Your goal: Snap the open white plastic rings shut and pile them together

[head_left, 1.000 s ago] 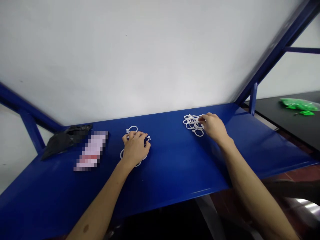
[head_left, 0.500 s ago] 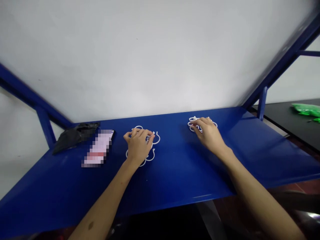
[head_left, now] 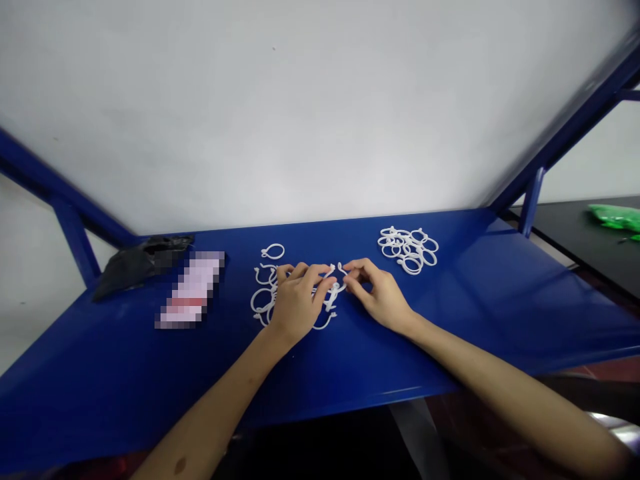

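Observation:
My left hand (head_left: 300, 301) and my right hand (head_left: 381, 300) meet near the middle of the blue table. Between them is a white plastic ring (head_left: 343, 289) with a gap at its top, its two ends apart. The fingertips of each hand pinch one side of it. Beneath and around my left hand lie several loose white rings (head_left: 261, 300), some with open ends, partly hidden by the hand. One separate ring (head_left: 275, 251) rests behind them. A pile of several white rings (head_left: 411, 248) sits farther back on the right, apart from both hands.
On the left of the blue table (head_left: 350, 373) lie a phone with a blurred screen (head_left: 193, 290) and a crumpled black bag (head_left: 135, 267). Blue frame bars (head_left: 531, 200) rise at both sides before a white wall. A green bag (head_left: 617, 219) lies on a black table at right.
My right hand has left the right-hand pile and come to the middle. My left hand has shifted right, and both now grip one open ring. More of both groups of rings shows.

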Demonstrator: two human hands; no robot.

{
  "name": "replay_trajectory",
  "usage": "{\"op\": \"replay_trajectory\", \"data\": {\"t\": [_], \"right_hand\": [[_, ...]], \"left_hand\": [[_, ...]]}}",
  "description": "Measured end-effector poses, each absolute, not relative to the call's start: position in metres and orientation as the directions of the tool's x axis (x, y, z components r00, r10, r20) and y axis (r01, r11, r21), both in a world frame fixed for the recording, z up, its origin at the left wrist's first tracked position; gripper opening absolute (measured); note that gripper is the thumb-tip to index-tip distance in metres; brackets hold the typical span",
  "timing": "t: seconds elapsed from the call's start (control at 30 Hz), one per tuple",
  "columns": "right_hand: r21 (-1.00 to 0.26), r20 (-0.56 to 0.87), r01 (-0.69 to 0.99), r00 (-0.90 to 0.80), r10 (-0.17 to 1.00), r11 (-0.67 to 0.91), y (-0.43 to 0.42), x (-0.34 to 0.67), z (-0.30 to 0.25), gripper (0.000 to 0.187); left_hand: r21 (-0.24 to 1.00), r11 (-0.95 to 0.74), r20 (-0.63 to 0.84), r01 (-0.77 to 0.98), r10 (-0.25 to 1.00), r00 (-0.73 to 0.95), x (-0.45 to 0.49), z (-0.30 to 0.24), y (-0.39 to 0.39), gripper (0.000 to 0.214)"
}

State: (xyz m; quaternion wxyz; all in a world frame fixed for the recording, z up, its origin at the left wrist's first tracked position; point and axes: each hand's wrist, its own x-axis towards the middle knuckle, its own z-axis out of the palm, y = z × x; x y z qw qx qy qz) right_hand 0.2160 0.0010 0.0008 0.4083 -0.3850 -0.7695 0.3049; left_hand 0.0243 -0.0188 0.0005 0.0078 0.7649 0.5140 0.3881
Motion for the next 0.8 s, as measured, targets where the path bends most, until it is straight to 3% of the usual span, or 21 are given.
{"op": "replay_trajectory", "data": {"t": [0.2, 0.37, 0.57, 0.67, 0.8], "right_hand": [[-0.689, 0.497, 0.395, -0.355, 0.792, 0.608, 0.003, 0.217, 0.000, 0.011], [-0.681, 0.488, 0.363, -0.422, 0.764, 0.636, 0.000, 0.217, -0.004, 0.014], [-0.582, 0.511, 0.358, -0.538, 0.670, 0.730, 0.001, 0.223, -0.009, 0.019], [-0.587, 0.510, 0.382, -0.510, 0.693, 0.714, 0.005, 0.223, -0.009, 0.015], [-0.617, 0.541, 0.437, -0.370, 0.756, 0.655, 0.012, 0.222, -0.004, 0.012]], "left_hand": [[0.548, -0.461, 0.503, 0.698, 0.848, 0.165, 0.030, 0.002, -0.020, 0.010], [0.524, -0.478, 0.515, 0.705, 0.837, 0.185, 0.031, -0.007, -0.020, 0.011], [0.471, -0.534, 0.565, 0.703, 0.794, 0.225, 0.029, -0.011, -0.023, 0.013], [0.468, -0.517, 0.531, 0.716, 0.813, 0.240, 0.032, -0.007, -0.021, 0.008], [0.427, -0.449, 0.487, 0.785, 0.845, 0.219, 0.034, -0.005, -0.019, 0.037]]}}
